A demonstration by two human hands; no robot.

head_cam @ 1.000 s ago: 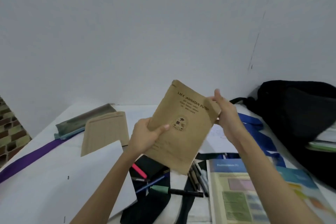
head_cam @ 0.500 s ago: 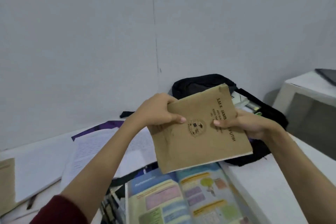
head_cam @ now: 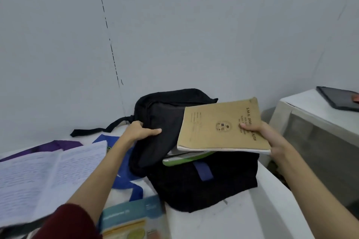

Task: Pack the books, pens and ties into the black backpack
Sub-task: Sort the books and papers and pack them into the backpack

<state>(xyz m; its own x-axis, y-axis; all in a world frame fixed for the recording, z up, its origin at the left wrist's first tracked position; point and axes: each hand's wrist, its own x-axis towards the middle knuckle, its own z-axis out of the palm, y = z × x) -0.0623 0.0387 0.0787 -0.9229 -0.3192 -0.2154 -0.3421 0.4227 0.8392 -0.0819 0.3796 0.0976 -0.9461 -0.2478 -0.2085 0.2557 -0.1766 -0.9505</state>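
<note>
I'm holding the bag (head_cam: 155,141) flap up with my left hand (head_cam: 138,131); right hand (head_cam: 266,137) gripping the book (head_cam: 217,126), sliding it in next, probably.

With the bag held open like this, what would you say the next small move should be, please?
Probably slide the brown book, held in the right hand, down into the backpack: the left hand holds its flap up, and other books already sit inside.

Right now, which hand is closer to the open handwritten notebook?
The left hand. It holds the black backpack flap, just right of the open handwritten notebook. The right hand holds the brown book beyond the backpack.
</note>
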